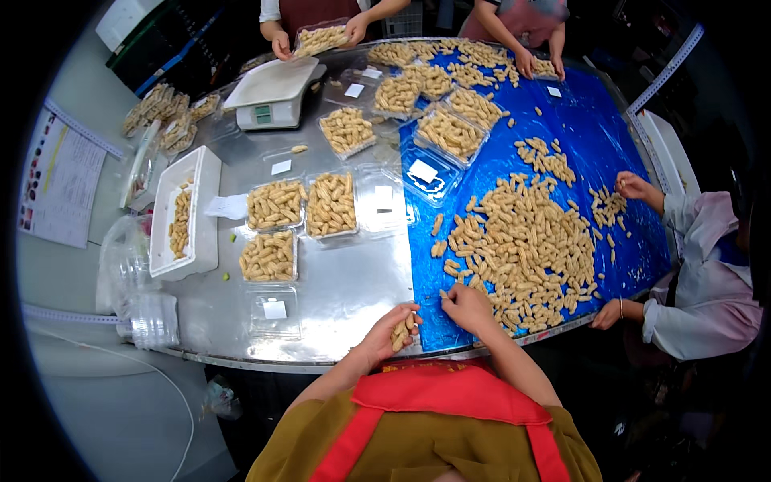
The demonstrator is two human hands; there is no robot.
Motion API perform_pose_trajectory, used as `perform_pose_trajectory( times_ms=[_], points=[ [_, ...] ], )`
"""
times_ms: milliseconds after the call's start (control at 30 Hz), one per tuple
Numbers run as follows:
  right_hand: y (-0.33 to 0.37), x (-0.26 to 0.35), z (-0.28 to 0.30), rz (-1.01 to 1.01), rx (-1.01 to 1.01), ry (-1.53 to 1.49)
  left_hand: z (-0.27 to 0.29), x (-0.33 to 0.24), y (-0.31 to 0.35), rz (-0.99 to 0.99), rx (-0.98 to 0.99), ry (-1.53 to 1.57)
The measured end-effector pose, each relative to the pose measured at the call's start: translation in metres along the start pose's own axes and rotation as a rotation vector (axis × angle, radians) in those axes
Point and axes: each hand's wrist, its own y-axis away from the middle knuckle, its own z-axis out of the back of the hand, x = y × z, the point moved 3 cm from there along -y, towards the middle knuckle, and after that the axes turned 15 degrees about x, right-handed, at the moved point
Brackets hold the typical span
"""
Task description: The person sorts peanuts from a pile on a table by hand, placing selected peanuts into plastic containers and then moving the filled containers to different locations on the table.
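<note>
Several peanuts in the shell [402, 331] lie in the cupped fingers of my left hand [387, 333], over the near edge of the table. My right hand [468, 309] pinches at the near left rim of a large peanut pile [526, 249]; a peanut tip seems to show at its fingertips. That pile spreads over a blue plastic sheet [434, 317]. To the left of my hands, clear plastic boxes filled with peanuts stand on the bare metal: a near one [268, 257], one behind it [275, 204] and one beside that [331, 206].
A white foam box [207, 213] with some peanuts and a scale [273, 92] stand left. Stacked empty plastic boxes [152, 317] sit at the left edge. More filled boxes [451, 132] stand farther back. Co-workers' hands [633, 186] work at the right and far sides.
</note>
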Motion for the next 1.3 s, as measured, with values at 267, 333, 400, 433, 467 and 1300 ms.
perform_pose_trajectory(
  times_ms=[267, 333, 400, 433, 467, 1300],
  points=[
    [0.039, 0.044, 0.018, 0.246, 0.476, -0.669, -0.002, 0.009, -0.025, 0.1, 0.043, 0.001],
    [0.034, 0.031, 0.016, 0.219, 0.359, -0.712, -0.005, 0.006, -0.026, 0.101, 0.037, -0.038],
    [0.028, 0.011, 0.012, 0.199, 0.239, -0.75, -0.005, 0.005, -0.027, 0.078, 0.068, -0.077],
    [0.026, 0.005, 0.01, 0.195, 0.194, -0.772, -0.006, 0.003, -0.027, 0.067, 0.083, -0.096],
    [0.025, 0.0, 0.009, 0.188, 0.147, -0.792, -0.009, 0.001, -0.027, 0.055, 0.107, -0.033],
    [0.012, 0.023, -0.011, 0.62, 0.298, -2.016, -0.143, -0.026, -0.069, -0.865, 0.183, -1.85]
  ],
)
